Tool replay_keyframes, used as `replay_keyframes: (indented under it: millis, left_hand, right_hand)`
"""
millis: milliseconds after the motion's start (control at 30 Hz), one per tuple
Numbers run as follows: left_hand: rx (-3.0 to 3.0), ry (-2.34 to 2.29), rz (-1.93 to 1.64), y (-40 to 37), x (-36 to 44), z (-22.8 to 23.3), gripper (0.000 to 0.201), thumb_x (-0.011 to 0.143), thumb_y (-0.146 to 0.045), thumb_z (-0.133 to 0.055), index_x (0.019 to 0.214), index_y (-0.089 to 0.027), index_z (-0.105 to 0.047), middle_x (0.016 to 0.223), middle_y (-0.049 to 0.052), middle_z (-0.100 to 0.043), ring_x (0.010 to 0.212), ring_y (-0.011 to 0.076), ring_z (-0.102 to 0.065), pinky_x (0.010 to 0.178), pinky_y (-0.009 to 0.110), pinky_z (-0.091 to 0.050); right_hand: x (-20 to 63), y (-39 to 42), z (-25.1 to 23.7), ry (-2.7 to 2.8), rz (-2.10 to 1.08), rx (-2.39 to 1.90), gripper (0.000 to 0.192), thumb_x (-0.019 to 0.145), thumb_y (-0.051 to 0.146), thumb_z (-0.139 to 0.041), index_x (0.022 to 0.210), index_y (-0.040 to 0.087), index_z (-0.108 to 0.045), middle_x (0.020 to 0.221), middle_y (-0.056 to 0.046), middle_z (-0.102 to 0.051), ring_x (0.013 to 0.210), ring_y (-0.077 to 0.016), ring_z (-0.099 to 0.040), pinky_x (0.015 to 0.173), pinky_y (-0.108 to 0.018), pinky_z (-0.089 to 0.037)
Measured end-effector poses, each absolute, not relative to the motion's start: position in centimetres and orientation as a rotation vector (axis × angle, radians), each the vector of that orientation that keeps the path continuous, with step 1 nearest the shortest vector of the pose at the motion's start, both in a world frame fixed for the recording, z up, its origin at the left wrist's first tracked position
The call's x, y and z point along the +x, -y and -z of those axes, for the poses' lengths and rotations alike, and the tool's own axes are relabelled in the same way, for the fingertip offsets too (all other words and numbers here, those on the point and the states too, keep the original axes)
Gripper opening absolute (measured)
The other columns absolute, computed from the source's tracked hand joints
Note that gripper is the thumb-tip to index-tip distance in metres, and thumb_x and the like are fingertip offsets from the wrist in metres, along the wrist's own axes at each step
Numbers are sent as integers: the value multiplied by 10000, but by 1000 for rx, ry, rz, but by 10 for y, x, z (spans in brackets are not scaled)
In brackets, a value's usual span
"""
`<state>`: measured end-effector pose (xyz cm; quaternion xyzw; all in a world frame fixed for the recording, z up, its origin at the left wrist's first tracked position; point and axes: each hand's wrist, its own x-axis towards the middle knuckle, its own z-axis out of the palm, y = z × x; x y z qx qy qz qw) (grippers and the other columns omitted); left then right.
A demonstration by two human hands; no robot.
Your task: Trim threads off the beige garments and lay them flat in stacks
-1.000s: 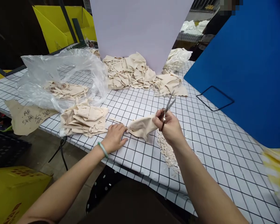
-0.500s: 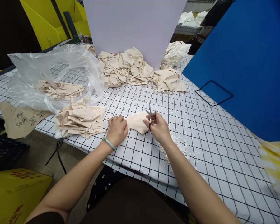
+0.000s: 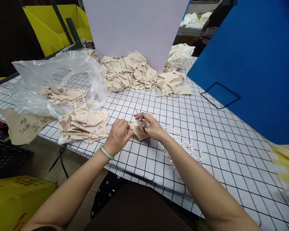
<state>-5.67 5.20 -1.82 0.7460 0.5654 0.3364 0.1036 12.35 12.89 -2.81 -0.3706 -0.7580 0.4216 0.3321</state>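
From the head camera, the left hand (image 3: 118, 134), a pale green bangle (image 3: 107, 152) on its wrist, pinches the left edge of a small beige fabric piece (image 3: 137, 131) that lies on the bench (image 3: 214, 141), near its front edge; the right hand (image 3: 152, 126) is closed around a pair of small metal scissors (image 3: 140, 119), whose blades point up and left over the same piece; both hands touch the cloth, close together. The bench wears a white cover with a black grid; just right of the right forearm lies a scatter of thin white trimmings (image 3: 180, 144). Left of the hands sits a low stack of beige cut pieces (image 3: 83, 123); behind it a crumpled clear plastic bag (image 3: 55, 80) holds more of them; a brown paper tag with handwriting (image 3: 24, 125) overhangs the left edge. Farther back a large heap of beige pieces (image 3: 135, 72) rests against a pale upright board (image 3: 135, 29); a blue panel (image 3: 252, 61) leans at the right.
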Motion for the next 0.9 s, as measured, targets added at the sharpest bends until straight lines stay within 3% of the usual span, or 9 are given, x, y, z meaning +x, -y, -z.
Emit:
replay_keyframes:
  millis: [100,200,367,500,600,733,800,900]
  left_hand:
    - [1813,-1465,-1096,-36,-63,7,78,870,-213,-529,803,-196,-492,771,10,-550,716,152,-523,662,292,-447]
    - [1256,-1355,-1095,-21,-68,7,179,842,-314,-610,811,-188,-486,721,-21,-546,605,103,-505,554,229,-412]
    - [719,-1130,-1031,-7,-73,-2,257,852,-410,-602,906,-165,-548,756,15,-600,512,57,-396,444,181,-221]
    - [625,-963,-921,-1,-74,-12,274,856,-399,-596,855,-131,-652,717,18,-543,531,61,-385,455,197,-240]
    - [718,-1047,-937,6,-72,-11,221,832,-365,-661,812,-147,-687,696,4,-524,569,74,-398,491,202,-294]
    - [882,-1096,-898,11,-65,-6,253,867,-397,-629,870,-166,-732,686,-2,-507,597,90,-401,526,213,-327]
    - [930,-1103,-865,12,-63,-6,274,879,-408,-614,882,-165,-742,684,-1,-493,601,95,-388,530,217,-321]
    - [989,-1139,-843,13,-62,-7,313,905,-424,-581,864,-159,-741,708,14,-520,626,107,-400,555,228,-338]
  right_hand:
    - [112,-134,18,2106,-1433,-842,172,689,202,-593,860,221,-601,979,-25,-654,957,-202,-594,810,-335,-484]
    - [99,-134,11,2134,-1606,-851,115,653,170,-547,762,209,-543,766,21,-582,701,-140,-530,635,-276,-440]
    - [88,-121,-7,1870,-1110,-725,157,690,155,-518,827,232,-504,834,1,-538,788,-162,-539,707,-310,-471]
    - [102,-97,-6,1904,-798,-735,204,728,124,-540,882,255,-515,884,-24,-566,876,-209,-565,796,-377,-497]
    - [123,-79,8,2055,-817,-868,234,741,118,-569,931,255,-566,895,-34,-609,880,-228,-565,808,-398,-494]
    - [136,-61,18,2058,-1073,-877,307,774,168,-624,1065,264,-612,1128,-52,-630,1140,-247,-535,1001,-429,-447]
    - [135,-58,14,2074,-1148,-828,213,762,185,-646,966,248,-629,1072,-55,-623,1095,-238,-547,955,-398,-473]
    - [135,-57,7,2081,-1106,-798,87,753,167,-617,780,231,-565,812,-18,-553,812,-189,-540,725,-324,-493]
